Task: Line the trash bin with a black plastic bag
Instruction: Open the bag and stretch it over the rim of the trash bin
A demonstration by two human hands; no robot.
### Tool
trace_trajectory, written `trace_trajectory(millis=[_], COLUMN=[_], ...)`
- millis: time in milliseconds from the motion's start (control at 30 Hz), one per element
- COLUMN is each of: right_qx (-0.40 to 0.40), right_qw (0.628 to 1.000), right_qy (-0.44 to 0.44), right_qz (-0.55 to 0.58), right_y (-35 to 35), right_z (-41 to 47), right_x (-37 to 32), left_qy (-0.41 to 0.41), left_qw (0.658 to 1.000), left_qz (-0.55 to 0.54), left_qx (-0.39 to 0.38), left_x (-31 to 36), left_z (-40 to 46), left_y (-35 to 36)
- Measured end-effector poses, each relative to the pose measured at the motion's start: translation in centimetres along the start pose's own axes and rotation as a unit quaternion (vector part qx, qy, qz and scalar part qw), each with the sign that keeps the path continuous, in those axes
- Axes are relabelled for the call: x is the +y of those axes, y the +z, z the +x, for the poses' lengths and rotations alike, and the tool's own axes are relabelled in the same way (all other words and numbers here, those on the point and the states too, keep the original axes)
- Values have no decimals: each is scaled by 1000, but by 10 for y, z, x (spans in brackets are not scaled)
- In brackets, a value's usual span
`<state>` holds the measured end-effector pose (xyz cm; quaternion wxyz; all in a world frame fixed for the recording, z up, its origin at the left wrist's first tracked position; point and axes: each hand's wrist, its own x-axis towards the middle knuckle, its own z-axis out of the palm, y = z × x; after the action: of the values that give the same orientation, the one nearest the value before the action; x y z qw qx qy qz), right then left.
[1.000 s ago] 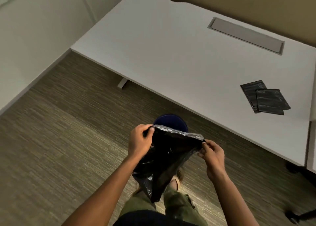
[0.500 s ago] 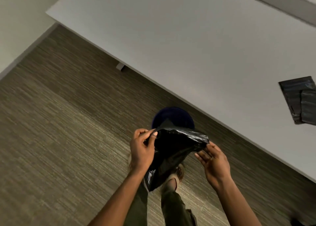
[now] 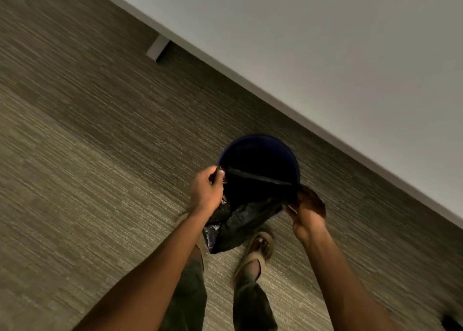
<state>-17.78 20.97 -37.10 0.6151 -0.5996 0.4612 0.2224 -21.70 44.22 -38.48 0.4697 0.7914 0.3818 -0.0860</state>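
Note:
A round dark blue trash bin (image 3: 253,146) stands on the carpet just in front of the white desk's edge. I hold a black plastic bag (image 3: 246,215) stretched open over the bin's near rim. My left hand (image 3: 206,193) pinches the bag's mouth at the left. My right hand (image 3: 307,210) grips the mouth at the right. The bag's body hangs crumpled below my hands, above my feet. The bin's near side is hidden by the bag.
The white desk (image 3: 338,45) fills the upper right, its edge running diagonally, with a grey leg foot (image 3: 157,47) under it. Striped grey-brown carpet (image 3: 87,143) covers the floor. My sandalled feet (image 3: 259,245) stand just behind the bin.
The view has tilted down and closer to the bin. My hands have spread the bag's mouth wider and carried it forward over the bin. The folded bags on the desk have left the view.

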Motion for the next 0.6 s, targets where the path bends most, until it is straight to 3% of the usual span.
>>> trace_trajectory(millis=[100, 167, 267, 367, 467, 600], right_qx=[68, 99, 52, -10, -68, -90], right_qw=[995, 979, 943, 910, 835, 698], right_qy=[-45, -125, -245, -305, -385, -537], right_qz=[-55, -128, -221, -281, -387, -465], right_y=[15, 22, 22, 22, 21, 16], right_z=[42, 60, 84, 94, 90, 72], right_x=[6, 7, 2, -20, -42, -75], left_qy=[-34, 24, 98, 122, 179, 349], left_qw=[998, 997, 986, 980, 979, 931], left_qz=[52, 57, 115, 153, 94, 103], left_qx=[-14, -35, -67, -22, 28, 29], left_x=[-16, -22, -20, -14, 0, 29], left_z=[33, 54, 89, 117, 127, 123], left_y=[23, 33, 41, 44, 37, 17])
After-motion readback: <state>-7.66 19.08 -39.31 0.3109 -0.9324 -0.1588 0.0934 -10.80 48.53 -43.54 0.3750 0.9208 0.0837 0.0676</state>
